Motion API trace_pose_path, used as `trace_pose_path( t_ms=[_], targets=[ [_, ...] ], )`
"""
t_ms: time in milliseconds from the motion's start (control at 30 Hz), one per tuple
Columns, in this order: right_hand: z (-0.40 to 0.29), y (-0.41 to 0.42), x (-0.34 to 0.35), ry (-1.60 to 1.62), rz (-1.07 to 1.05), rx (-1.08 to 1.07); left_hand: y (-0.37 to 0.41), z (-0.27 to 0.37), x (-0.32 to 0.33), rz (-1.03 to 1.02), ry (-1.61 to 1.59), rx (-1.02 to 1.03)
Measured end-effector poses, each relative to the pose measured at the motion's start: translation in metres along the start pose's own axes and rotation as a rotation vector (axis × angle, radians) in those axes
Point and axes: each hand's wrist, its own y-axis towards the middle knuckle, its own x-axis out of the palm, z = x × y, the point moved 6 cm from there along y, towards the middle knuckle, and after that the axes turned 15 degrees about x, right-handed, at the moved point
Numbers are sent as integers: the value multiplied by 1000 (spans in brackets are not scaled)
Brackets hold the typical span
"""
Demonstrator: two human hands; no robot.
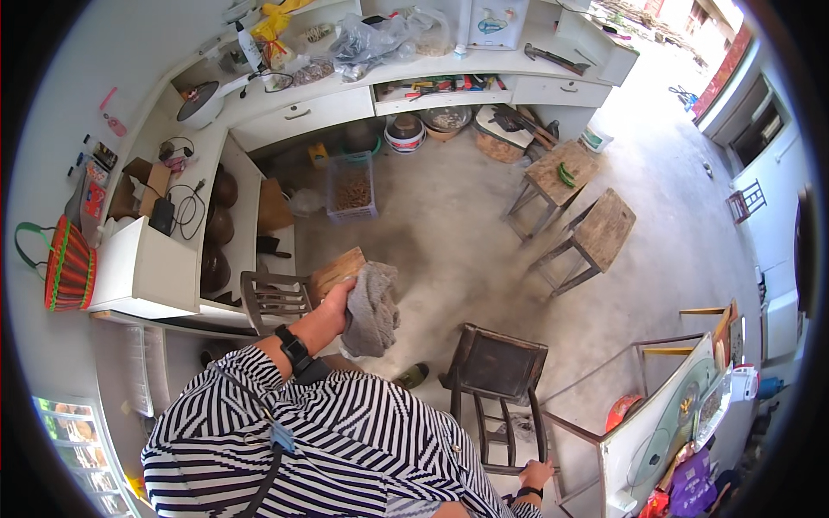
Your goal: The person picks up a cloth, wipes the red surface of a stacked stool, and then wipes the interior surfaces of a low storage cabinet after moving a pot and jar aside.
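A crumpled grey cloth (374, 311) hangs from my left hand (338, 305), which holds it out in front of me. Just beyond that hand are a small chair with a slatted back (277, 298) and a light wooden seat (338, 272), partly hidden by my hand and the cloth. My right hand (536, 474) grips the end of the top rail of a dark wooden chair (499, 362). This chair stands upright on the floor to my right, its back towards me. Black bands circle both wrists.
Two wooden stools (605, 226) stand ahead; green peppers (565, 175) lie on the farther one. A white counter (311, 90) with an open tool drawer (447, 85) curves along the wall. A plastic crate (351, 188) sits below it. At right is a cluttered table (625, 453).
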Motion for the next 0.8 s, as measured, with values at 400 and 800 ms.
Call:
trace_pose_path(
  t_ms=[400,800],
  targets=[
    [-37,34,-62,618,-10,-60,-4,-13,26,-45,20,-54],
    [-278,-51,-305,1148,-92,-804,42,-12,29,-2,81,-83]
  ],
)
